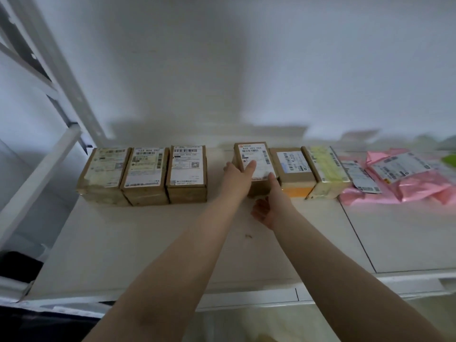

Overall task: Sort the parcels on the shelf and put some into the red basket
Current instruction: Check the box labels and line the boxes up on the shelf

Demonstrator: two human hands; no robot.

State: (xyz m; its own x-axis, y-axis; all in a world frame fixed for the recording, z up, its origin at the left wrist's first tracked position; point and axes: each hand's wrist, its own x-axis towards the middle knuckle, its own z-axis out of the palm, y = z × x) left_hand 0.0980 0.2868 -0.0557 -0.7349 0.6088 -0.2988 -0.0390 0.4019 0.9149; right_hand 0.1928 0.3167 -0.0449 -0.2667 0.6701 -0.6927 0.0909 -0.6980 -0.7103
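A row of cardboard parcels with white labels lies along the back of the white shelf (148,243). Both hands hold the middle parcel (254,156). My left hand (238,177) grips its left side with the thumb across the label. My right hand (267,206) is under its front right corner, thumb on top. Three brown parcels (145,176) stand together to the left, with a gap before the held one. Two more boxes (293,169) (325,171) touch on the right. The red basket is not in view.
Pink plastic mailer bags (404,183) with labels are piled at the far right of the shelf. A white metal shelf post (37,174) slants at the left. The white wall rises behind the parcels. A seam crosses the shelf board at right.
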